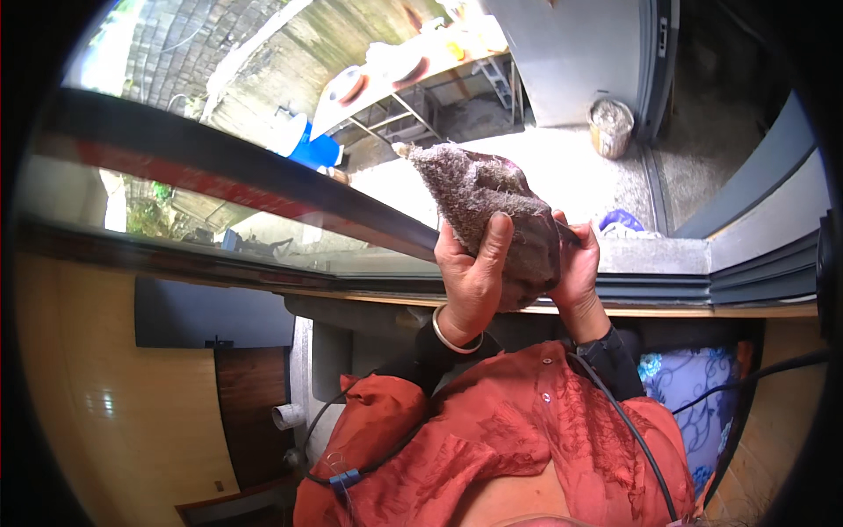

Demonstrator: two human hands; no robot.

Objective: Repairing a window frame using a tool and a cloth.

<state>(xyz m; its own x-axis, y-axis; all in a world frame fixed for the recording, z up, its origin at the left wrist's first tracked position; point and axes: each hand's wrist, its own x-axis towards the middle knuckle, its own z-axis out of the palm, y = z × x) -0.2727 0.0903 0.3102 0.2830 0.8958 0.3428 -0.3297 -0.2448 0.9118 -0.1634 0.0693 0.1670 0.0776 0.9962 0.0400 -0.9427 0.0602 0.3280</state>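
A fuzzy brown-grey cloth (pixel 483 189), like a worn towel rag, is bunched between my two hands above the sill of an open sliding window. My left hand (pixel 472 277) grips its near left side, thumb pressed on the front and the fingers behind it. On the other side my right hand (pixel 577 268) is closed around the cloth's right edge; its fingers are partly hidden by the fabric. The cloth's upper left end narrows to a pale tip, and a smoother, darker purplish side shows along its right. A light bangle circles my left wrist.
A dark window frame (pixel 255 180) with glass crosses at left, above the track (pixel 650 288). Beyond it stand a long table (pixel 378 88) with basins, a blue container (pixel 314 149), and a bucket (pixel 610 127). A purple cloth (pixel 622 221) lies outside. Black cables (pixel 764 369) run beside me.
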